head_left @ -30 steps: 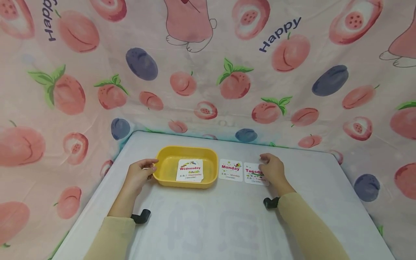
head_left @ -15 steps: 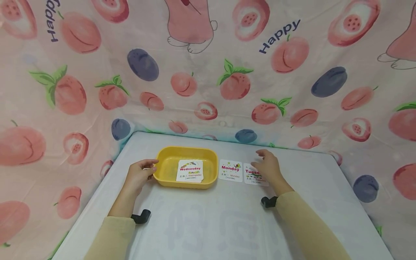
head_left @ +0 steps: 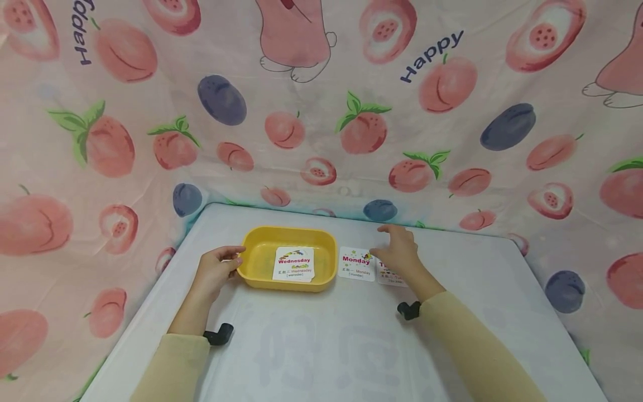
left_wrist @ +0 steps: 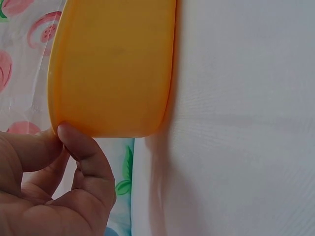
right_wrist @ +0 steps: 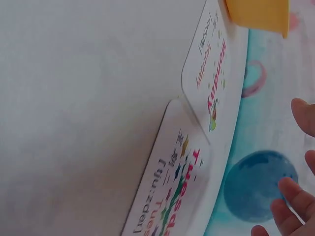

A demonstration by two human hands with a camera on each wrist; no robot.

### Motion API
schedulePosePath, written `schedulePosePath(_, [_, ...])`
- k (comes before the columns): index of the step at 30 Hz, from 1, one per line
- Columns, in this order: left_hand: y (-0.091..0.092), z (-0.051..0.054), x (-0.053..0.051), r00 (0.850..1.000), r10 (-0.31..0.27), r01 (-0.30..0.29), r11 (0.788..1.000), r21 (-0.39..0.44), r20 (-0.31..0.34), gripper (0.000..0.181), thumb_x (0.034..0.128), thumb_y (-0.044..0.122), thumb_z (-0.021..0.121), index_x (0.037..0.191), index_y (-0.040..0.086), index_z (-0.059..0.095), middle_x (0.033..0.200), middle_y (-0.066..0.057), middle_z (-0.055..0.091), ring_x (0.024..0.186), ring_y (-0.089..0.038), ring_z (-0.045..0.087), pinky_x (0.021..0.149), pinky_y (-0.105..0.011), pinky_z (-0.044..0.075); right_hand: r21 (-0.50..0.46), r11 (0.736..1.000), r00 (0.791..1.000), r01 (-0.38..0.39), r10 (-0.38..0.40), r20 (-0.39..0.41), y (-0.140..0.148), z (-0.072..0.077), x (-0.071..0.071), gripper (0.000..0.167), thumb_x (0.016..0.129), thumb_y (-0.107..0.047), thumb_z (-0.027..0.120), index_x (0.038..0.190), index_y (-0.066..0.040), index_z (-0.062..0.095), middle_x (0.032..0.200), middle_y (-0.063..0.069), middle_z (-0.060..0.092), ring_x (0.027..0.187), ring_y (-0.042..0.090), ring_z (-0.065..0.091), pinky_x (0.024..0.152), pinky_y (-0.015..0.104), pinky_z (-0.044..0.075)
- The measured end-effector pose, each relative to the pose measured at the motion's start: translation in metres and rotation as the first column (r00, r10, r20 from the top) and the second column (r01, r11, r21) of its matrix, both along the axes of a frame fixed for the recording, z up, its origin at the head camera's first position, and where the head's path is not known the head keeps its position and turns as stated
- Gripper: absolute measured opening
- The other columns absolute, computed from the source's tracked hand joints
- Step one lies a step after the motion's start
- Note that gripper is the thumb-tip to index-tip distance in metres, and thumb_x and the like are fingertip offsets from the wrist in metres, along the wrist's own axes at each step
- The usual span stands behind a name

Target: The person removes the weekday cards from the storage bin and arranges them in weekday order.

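At the yellow plastic tray's point(head_left: 273, 284) left end, my left hand point(head_left: 213, 274) pinches the rim between thumb and fingers; the left wrist view shows the thumb against the tray's outer wall point(left_wrist: 113, 73). A white "Wednesday" card point(head_left: 293, 264) lies in the tray, with another card edge peeking out beneath it. To the tray's right, a "Monday" card point(head_left: 356, 264) and a "Tuesday" card point(head_left: 393, 278) lie side by side on the table. Over the Tuesday card hovers my right hand point(head_left: 401, 258), fingers spread and holding nothing, partly hiding that card.
The table point(head_left: 311, 346) wears a white cover with faint markings. A fruit-patterned cloth point(head_left: 311, 111) hangs behind it and along the sides. A black wrist device point(head_left: 219, 334) sits on the left arm, and another black device point(head_left: 409, 310) on the right.
My right hand has moved left from the Tuesday card's right part toward the Monday card, its fingers spreading. The left hand, tray and cards have stayed in place.
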State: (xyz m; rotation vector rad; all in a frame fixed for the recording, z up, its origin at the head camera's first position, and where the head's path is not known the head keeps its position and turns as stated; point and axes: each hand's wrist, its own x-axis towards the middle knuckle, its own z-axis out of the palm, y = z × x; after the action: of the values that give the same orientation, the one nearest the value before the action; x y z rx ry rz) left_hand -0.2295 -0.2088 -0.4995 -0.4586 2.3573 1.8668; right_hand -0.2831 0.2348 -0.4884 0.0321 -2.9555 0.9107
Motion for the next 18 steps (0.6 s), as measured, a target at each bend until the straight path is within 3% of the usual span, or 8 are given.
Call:
schedulePosePath(11, [0.000, -0.001, 0.000, 1.000, 0.006, -0.006, 1.000, -0.008, 0.004, 0.036, 0.1047, 0.006, 0.066, 0.140, 0.006, 0.070, 0.115, -0.010, 0.055, 0.092, -0.020, 0.056, 0.072, -0.020, 0.056, 0.079, 0.988, 0.988, -0.134, 0.139, -0.062, -0.040, 0.009, 0.009, 0.069, 0.089, -0.030, 0.088, 0.147, -0.017, 0.053, 0.158, 0.016, 0.048, 0.145, 0.043, 0.038, 0.118, 0.070, 0.031])
schedulePosePath(18, [0.000, 0.000, 0.000, 1.000, 0.009, -0.009, 1.000, -0.007, 0.008, 0.036, 0.1048, 0.007, 0.066, 0.141, 0.006, 0.070, 0.115, -0.008, 0.055, 0.091, -0.019, 0.056, 0.072, -0.020, 0.056, 0.082, 0.981, 0.981, -0.174, 0.180, -0.071, -0.066, 0.012, 0.016, 0.074, 0.087, -0.033, 0.091, 0.147, -0.017, 0.051, 0.156, 0.014, 0.048, 0.141, 0.041, 0.040, 0.116, 0.068, 0.034])
